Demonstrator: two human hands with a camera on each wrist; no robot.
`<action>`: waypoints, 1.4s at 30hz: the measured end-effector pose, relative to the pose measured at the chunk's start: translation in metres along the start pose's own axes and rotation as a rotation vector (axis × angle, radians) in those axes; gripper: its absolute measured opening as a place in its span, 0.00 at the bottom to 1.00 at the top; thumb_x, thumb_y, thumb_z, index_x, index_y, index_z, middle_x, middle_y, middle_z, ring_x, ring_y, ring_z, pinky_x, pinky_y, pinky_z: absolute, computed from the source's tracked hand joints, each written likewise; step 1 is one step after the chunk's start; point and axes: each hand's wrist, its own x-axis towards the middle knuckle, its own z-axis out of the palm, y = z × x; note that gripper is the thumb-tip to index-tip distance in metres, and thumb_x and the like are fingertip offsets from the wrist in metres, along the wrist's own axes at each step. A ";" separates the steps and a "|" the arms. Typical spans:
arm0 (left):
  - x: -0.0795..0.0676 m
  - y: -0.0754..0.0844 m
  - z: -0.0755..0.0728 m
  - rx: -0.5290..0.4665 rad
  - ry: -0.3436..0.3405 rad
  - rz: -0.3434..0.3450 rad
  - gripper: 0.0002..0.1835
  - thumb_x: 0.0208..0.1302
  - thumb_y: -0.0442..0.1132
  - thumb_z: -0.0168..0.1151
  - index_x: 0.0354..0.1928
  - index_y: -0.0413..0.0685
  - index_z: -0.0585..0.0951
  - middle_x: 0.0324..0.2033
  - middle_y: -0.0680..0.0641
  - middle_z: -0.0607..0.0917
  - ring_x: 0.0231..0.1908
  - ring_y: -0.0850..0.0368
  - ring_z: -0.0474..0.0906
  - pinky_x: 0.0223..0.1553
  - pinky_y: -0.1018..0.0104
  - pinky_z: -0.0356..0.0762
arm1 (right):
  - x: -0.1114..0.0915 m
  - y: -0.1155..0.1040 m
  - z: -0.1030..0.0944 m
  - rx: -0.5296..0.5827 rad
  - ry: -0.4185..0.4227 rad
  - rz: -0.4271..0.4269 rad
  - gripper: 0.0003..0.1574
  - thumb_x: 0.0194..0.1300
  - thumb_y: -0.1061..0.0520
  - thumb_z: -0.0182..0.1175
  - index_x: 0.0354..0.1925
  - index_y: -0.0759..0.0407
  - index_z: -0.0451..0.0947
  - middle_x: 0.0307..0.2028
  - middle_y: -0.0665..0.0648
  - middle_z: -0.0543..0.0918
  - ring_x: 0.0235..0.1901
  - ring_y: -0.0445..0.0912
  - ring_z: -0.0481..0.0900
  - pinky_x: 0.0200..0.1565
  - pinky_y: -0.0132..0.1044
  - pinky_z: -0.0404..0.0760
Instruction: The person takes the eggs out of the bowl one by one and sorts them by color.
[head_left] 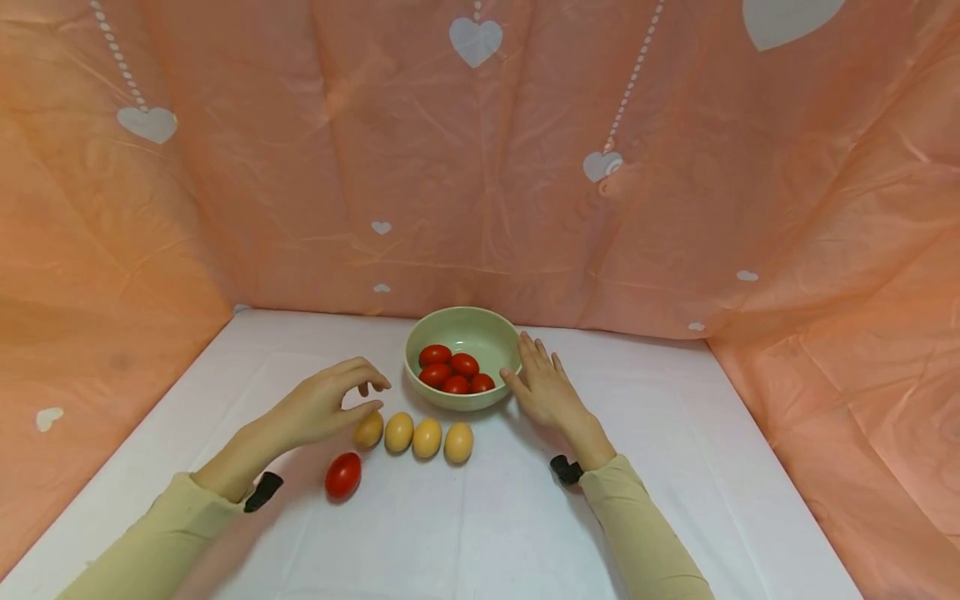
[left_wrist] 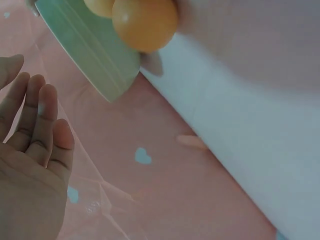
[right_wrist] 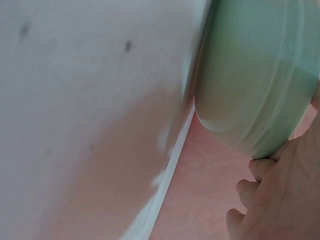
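Observation:
A light green bowl (head_left: 486, 335) holds several glossy red egg-shaped pieces (head_left: 465, 364). In front of it several yellow eggs (head_left: 427, 438) stand in a row. One more red egg-shaped piece (head_left: 343, 477) lies nearer, left of the row. My left hand (head_left: 330, 403) is over the leftmost yellow egg (head_left: 368, 431), fingers loosely bent and holding nothing. In the left wrist view its fingers (left_wrist: 39, 112) are apart from the bowl and the eggs. My right hand (head_left: 549, 392) rests at the bowl's right rim with straight fingers, its thumb overlapping the rim. The right wrist view shows its fingertips beside the bowl wall (right_wrist: 260, 75).
A white cloth (head_left: 480, 533) covers the table. Orange sheets with pale hearts (head_left: 476, 42) hang behind and at both sides, and the bowl stands close to the back one. Black wrist cameras (head_left: 264, 490) sit at both sleeve cuffs.

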 end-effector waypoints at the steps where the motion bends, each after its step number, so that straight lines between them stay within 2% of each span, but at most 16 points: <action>1: 0.006 -0.001 0.000 0.004 -0.006 0.002 0.13 0.63 0.33 0.74 0.48 0.50 0.85 0.44 0.54 0.85 0.41 0.60 0.79 0.43 0.61 0.82 | 0.000 0.000 0.000 -0.003 0.000 0.002 0.49 0.82 0.35 0.41 0.82 0.65 0.43 0.82 0.62 0.47 0.81 0.62 0.45 0.78 0.61 0.44; 11: 0.059 -0.011 -0.001 0.044 -0.112 -0.024 0.15 0.64 0.34 0.73 0.52 0.44 0.85 0.47 0.48 0.85 0.46 0.52 0.81 0.48 0.52 0.82 | 0.000 0.000 0.000 0.001 0.016 -0.012 0.49 0.82 0.36 0.42 0.82 0.66 0.45 0.82 0.63 0.49 0.81 0.62 0.46 0.78 0.62 0.45; 20: 0.103 -0.026 0.011 0.050 -0.209 0.032 0.13 0.64 0.34 0.72 0.50 0.41 0.85 0.47 0.44 0.84 0.44 0.48 0.84 0.45 0.52 0.83 | 0.000 0.001 0.000 0.008 0.016 -0.008 0.49 0.82 0.36 0.42 0.82 0.66 0.44 0.82 0.63 0.49 0.80 0.63 0.46 0.77 0.62 0.46; 25: 0.122 -0.032 0.020 0.047 -0.274 0.051 0.13 0.66 0.33 0.69 0.51 0.40 0.85 0.49 0.42 0.84 0.46 0.43 0.84 0.47 0.51 0.83 | 0.001 0.002 0.000 0.000 0.006 -0.001 0.49 0.82 0.36 0.41 0.82 0.65 0.44 0.82 0.62 0.48 0.81 0.62 0.45 0.78 0.62 0.45; 33: 0.146 -0.039 0.031 0.097 -0.387 0.073 0.12 0.64 0.29 0.69 0.50 0.38 0.85 0.49 0.41 0.84 0.47 0.42 0.84 0.51 0.51 0.83 | 0.000 0.000 0.000 0.011 0.003 -0.001 0.48 0.82 0.37 0.42 0.82 0.65 0.44 0.82 0.62 0.48 0.81 0.62 0.45 0.78 0.61 0.45; 42: 0.157 -0.043 0.038 0.209 -0.472 0.103 0.15 0.61 0.29 0.71 0.51 0.42 0.87 0.49 0.42 0.86 0.44 0.46 0.84 0.49 0.51 0.83 | 0.000 0.000 -0.001 0.005 0.007 0.004 0.48 0.82 0.37 0.42 0.82 0.65 0.44 0.82 0.62 0.48 0.81 0.61 0.45 0.78 0.61 0.44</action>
